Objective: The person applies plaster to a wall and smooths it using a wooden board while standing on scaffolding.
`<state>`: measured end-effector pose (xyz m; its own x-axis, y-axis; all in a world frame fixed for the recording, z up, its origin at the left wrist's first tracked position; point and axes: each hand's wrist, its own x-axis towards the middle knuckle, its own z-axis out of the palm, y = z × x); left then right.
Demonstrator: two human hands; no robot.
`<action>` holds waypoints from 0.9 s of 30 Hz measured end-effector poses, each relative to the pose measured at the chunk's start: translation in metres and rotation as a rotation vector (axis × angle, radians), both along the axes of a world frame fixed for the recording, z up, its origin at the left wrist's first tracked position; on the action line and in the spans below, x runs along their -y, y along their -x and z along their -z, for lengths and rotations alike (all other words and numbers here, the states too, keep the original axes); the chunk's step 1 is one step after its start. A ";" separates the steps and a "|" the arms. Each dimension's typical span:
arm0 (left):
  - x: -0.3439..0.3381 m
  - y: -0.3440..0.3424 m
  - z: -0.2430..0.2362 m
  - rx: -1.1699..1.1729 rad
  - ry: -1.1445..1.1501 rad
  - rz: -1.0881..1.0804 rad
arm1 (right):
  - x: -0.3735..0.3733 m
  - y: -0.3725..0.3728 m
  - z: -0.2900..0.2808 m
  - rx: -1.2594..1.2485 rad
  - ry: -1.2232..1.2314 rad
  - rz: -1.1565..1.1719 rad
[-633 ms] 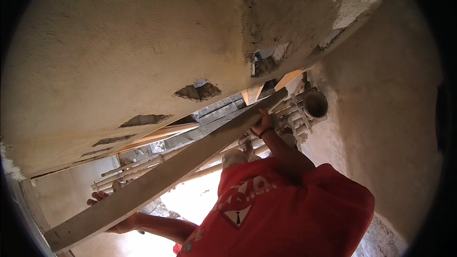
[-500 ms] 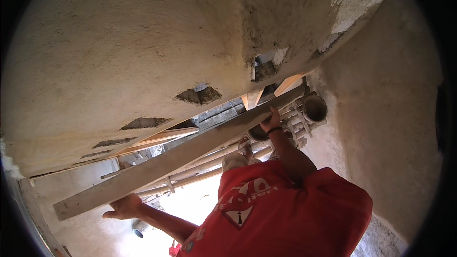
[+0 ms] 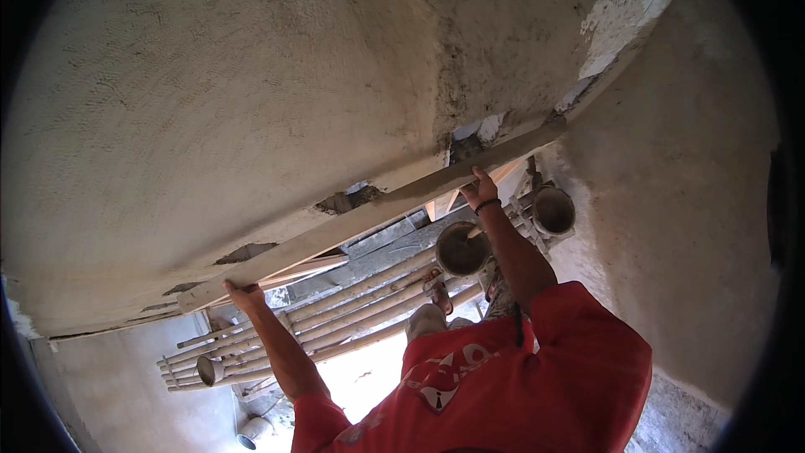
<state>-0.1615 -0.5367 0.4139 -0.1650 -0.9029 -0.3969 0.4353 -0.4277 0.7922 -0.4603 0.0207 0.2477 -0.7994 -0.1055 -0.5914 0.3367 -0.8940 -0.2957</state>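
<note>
Long grey board [image 3: 360, 220] runs slantwise along the low part of the big wall [image 3: 251, 101], its left end lower in my sight and its right end up near the corner. It goes just under a row of rough holes and hides bits of some of them. It looks pressed on the wall, though I can't be sure from here.

At the far left, a small round cup [image 3: 210, 371] is on a rack of thin poles [image 3: 360, 288]. Above that, the left hand [image 3: 245, 295] has hold of the board near its left end, thumb on the front, the hand closed about the bottom edge.

Next comes the person's red shirt [image 3: 503, 369], and past it a foot in a sandal [image 3: 438, 289]. By the foot is a round bucket [image 3: 438, 252] with a stick poking out.

Just above the bucket, the right hand [image 3: 480, 190] is closed on the board's bottom edge too, with its thumb up on the front. A dark band [image 3: 488, 205] goes round that wrist. Farther right, another bucket [image 3: 571, 211] is near the plain side wall [image 3: 671, 201].
</note>
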 end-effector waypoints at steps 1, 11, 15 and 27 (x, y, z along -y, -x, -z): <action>0.005 0.008 0.001 -0.002 0.008 0.013 | -0.001 0.003 0.004 0.028 0.005 -0.003; 0.087 0.012 -0.011 0.064 0.021 0.017 | 0.062 0.000 -0.023 0.121 0.070 -0.049; 0.088 0.017 -0.010 0.067 0.048 -0.001 | 0.065 -0.001 -0.029 0.060 0.063 -0.004; 0.023 0.054 -0.064 0.112 0.066 -0.053 | 0.006 0.023 -0.152 -0.298 -0.178 0.104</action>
